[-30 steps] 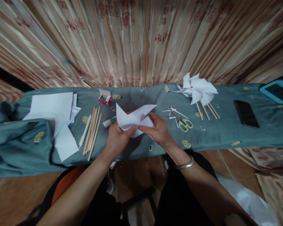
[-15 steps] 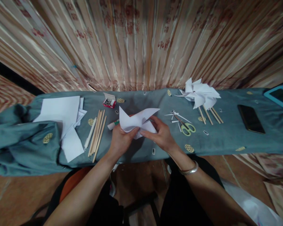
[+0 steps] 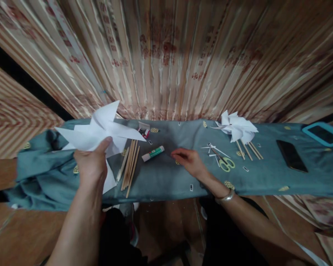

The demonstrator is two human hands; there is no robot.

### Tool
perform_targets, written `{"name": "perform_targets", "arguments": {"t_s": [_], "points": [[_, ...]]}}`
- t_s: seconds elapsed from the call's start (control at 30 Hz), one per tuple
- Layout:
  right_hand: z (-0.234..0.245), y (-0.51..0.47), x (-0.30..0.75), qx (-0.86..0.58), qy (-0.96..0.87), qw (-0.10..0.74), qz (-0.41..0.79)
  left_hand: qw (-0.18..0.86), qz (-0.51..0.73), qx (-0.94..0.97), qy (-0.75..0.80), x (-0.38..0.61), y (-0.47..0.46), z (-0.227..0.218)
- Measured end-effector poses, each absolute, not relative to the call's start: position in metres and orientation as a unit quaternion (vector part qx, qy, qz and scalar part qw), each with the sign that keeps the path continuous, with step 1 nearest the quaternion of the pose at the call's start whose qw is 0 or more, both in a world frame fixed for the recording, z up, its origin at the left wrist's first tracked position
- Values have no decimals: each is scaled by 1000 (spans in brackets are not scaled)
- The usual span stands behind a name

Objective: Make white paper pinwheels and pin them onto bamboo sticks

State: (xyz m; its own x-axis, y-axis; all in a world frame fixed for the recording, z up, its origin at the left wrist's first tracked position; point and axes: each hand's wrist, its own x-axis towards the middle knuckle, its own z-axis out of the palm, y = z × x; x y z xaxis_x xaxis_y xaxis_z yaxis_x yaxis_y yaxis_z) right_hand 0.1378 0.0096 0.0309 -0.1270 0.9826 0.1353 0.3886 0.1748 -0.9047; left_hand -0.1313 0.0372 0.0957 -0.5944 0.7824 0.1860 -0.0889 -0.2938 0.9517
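My left hand [image 3: 92,162] is closed on a white paper pinwheel [image 3: 105,129], thumb pressed near its middle, holding it above the paper at the left of the table. The blades stand out to several sides. My right hand [image 3: 191,161] hovers over the middle of the cloth, thumb and fingers pinched together; whether something small sits between them I cannot make out. Between the hands lies a green and white glue stick [image 3: 153,153]. Just left of it are several thin wooden sticks [image 3: 131,168] and a white pen [image 3: 122,166].
A small red box [image 3: 144,130] of metal pins stands open behind the sticks. Green-handled scissors [image 3: 226,164] lie among paper strips. Finished pinwheels [image 3: 235,127] on sticks rest at the back right, beside a dark phone [image 3: 291,156] and a blue-framed device [image 3: 324,133].
Both hands held the pinwheel in the middle before; my left hand has carried it to the left. My right hand has let go of it, and the glue stick shows fully.
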Motion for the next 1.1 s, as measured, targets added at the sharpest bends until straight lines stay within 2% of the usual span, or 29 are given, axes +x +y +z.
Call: {"name": "perform_targets", "arguments": {"t_s": [0.1, 0.23, 0.5, 0.83, 1.1], "points": [[50, 45, 110, -487, -771, 325, 252, 275, 765, 319, 486, -148, 36, 96], [64, 104, 67, -471, -835, 259, 121, 259, 788, 283, 482, -161, 33, 99], [53, 157, 17, -461, -884, 77, -2, 287, 786, 250, 487, -171, 27, 107], [45, 166, 7, -495, -867, 54, 16, 300, 782, 266, 477, -171, 25, 101], [39, 167, 6, -515, -836, 152, 109, 293, 768, 290, 490, -172, 26, 94]]}}
